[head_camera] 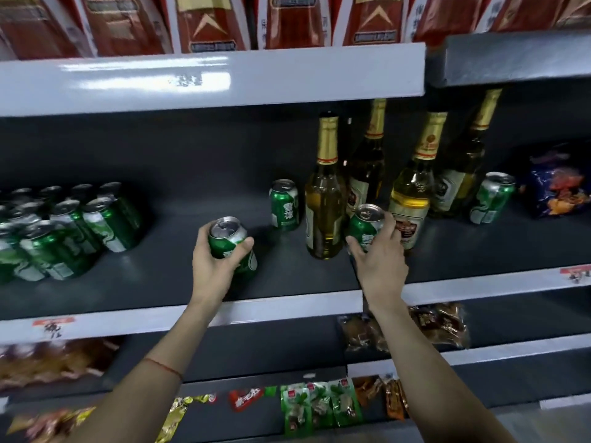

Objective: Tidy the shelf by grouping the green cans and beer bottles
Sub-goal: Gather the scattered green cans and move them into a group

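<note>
You see red cartons (pixel 208 24) on the top shelf, a blue snack bag (pixel 558 183) right, packaged snacks (pixel 319 407) below.

The left hand (pixel 217 260) is wrapped around 1 green can (pixel 231 243), tilted, to the left of the front beer bottle (pixel 324 199) on the dark shelf (pixel 179 282). The right hand (pixel 380 254) grips a second can (pixel 366 227) just right of that bottle, in front of 3 more beer bottles (pixel 412 193). A third can (pixel 284 204) stands upright just left of the front bottle, a fourth can (pixel 492 199) stands tilted well to its right beside a blue snack bag (pixel 558 183), and a cluster of cans (pixel 60 228) sits far to its left.
</note>
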`<state>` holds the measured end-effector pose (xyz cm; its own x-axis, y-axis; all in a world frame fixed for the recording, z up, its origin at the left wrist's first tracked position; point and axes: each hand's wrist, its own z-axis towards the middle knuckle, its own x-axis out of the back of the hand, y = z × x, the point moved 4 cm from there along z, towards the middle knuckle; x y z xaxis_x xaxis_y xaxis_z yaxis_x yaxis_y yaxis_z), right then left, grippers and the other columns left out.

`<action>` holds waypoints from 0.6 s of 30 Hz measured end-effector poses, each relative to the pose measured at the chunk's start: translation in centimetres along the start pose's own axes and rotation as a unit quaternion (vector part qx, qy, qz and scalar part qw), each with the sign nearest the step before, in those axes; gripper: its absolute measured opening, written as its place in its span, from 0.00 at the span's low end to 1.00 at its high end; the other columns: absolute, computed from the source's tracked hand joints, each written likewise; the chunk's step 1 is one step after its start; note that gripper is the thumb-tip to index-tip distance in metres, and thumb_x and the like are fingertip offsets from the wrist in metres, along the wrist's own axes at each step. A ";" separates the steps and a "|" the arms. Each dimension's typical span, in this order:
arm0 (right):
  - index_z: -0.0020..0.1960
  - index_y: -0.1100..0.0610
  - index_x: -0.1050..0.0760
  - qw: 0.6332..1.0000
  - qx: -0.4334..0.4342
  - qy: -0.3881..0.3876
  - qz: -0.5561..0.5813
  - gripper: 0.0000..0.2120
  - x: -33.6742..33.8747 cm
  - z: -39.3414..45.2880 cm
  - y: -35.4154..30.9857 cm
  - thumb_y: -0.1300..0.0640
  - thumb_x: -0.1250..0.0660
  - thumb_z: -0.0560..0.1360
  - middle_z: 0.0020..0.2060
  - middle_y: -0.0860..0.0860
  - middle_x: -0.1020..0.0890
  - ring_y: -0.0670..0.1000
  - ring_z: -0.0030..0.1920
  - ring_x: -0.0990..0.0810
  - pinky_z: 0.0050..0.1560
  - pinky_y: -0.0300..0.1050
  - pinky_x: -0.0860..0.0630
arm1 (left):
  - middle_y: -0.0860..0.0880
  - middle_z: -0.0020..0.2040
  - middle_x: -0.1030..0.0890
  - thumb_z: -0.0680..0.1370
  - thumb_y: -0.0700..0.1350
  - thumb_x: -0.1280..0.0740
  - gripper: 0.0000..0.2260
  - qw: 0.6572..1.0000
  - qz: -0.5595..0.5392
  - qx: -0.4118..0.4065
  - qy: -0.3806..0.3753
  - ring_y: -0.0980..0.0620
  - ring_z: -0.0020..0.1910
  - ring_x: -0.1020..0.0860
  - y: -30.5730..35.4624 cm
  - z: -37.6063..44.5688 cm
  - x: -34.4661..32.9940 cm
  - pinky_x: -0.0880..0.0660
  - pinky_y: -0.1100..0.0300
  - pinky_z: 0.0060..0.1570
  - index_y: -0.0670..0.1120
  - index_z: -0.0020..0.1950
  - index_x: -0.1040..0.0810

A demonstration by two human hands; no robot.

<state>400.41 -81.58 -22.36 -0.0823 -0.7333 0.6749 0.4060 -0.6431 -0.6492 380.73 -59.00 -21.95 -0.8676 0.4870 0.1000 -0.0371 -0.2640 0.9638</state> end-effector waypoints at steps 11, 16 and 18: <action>0.74 0.54 0.38 0.985 0.020 0.080 0.148 0.40 2.7 -6.1 -6.6 0.43 0.25 0.68 0.68 0.55 0.28 0.63 0.66 0.24 0.60 0.67 0.23 | 0.51 0.57 0.17 0.68 0.55 0.20 0.24 0.993 0.053 -0.050 0.092 0.51 0.58 0.18 1.6 0.7 7.2 0.23 0.47 0.63 0.54 0.61 0.22; 0.72 0.47 0.36 0.970 0.071 -0.019 0.232 0.40 -1.8 -9.6 -15.2 0.46 0.21 0.66 0.66 0.50 0.24 0.56 0.65 0.22 0.61 0.58 0.23 | 0.53 0.59 0.16 0.68 0.58 0.20 0.27 0.985 0.077 -0.042 0.148 0.54 0.59 0.19 0.6 2.0 14.1 0.24 0.48 0.63 0.53 0.64 0.23; 0.71 0.46 0.36 0.963 0.112 -0.068 0.234 0.39 -4.8 -11.2 -19.1 0.45 0.21 0.66 0.66 0.48 0.23 0.54 0.64 0.21 0.59 0.53 0.23 | 0.52 0.60 0.17 0.68 0.59 0.20 0.28 0.979 0.090 -0.045 0.176 0.53 0.61 0.20 0.1 2.4 17.3 0.25 0.49 0.65 0.52 0.65 0.23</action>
<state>382.88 -68.23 -17.15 0.2706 -0.8862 0.3760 0.5572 -0.1743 -0.8119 366.88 -48.57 -19.49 -0.9805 0.1134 0.1604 0.1029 -0.3989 0.9112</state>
